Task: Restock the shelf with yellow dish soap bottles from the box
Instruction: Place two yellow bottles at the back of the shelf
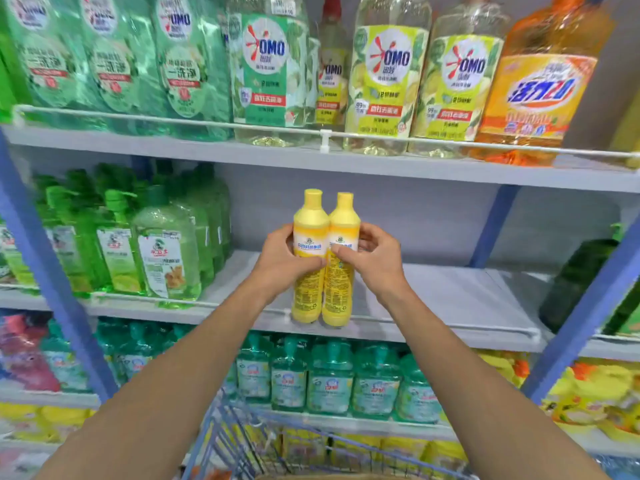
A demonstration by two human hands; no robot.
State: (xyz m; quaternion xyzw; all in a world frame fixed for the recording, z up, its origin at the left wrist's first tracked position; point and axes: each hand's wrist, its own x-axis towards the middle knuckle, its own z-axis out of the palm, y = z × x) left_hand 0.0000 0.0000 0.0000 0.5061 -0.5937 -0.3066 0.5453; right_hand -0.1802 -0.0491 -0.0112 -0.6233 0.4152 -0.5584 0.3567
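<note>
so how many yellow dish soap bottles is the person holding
2. The left bottle is in the left hand, the right bottle in the right hand, upright side by side at the front edge of the middle shelf. More may be hidden below.

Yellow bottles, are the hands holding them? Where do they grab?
Yes. The left hand grips the left bottle, the right hand the right bottle, each around the middle at the label.

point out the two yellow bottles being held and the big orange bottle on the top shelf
left yellow bottle (309,296), head view, on its lower body
right yellow bottle (337,292), head view, on its lower body
orange bottle (540,98), head view, on its front label
</note>
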